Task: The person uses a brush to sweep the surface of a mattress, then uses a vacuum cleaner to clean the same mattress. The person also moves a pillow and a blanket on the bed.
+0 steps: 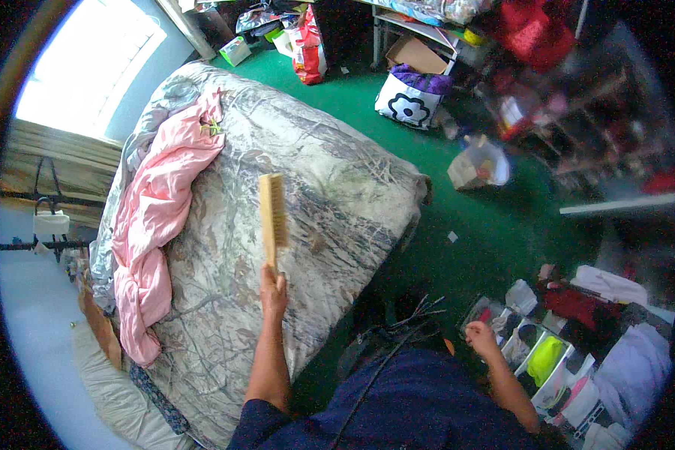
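Observation:
My left hand [274, 289] grips the handle of a wooden bench brush [271, 216], its bristles turned to the right. The brush is held above a bed with a patterned fitted sheet [337, 169]. A crumpled pink cloth [157, 214] lies along the bed's left side, with a pale grey-blue cloth [171, 98] beside it. My right hand [481, 336] is off to the right of my body, near an open drawer unit [545, 365] filled with clothes; its fingers are curled, and whether they hold anything is not clear.
Green carpet [427, 219] runs past the bed. On it stand a white bag with a flower print [409, 104], a waste bin [480, 163] and a red and white bag [309, 59]. A blurred shelf rack [585, 129] is at the right; a pale pillow [107, 371] lies at lower left.

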A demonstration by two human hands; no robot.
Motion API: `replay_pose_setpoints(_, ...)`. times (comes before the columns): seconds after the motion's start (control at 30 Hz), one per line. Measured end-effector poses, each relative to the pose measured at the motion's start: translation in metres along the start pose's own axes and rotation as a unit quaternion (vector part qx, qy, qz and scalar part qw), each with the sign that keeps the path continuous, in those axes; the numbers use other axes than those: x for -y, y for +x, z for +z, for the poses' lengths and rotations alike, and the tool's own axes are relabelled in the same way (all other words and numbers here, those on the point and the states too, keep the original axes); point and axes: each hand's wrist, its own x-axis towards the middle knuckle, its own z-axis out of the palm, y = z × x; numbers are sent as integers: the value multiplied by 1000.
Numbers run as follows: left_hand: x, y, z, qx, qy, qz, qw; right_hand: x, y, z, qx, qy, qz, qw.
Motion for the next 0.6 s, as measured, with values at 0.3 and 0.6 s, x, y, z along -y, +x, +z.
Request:
replay_pose_setpoints(0.3,-57,-66,94,90,47,22,995,-61,12,-52,-11,-7,-13,1000)
replay_pose_setpoints(0.6,-19,-61,92,-105,71,44,991,-99,8,-83,8,25,23,999)
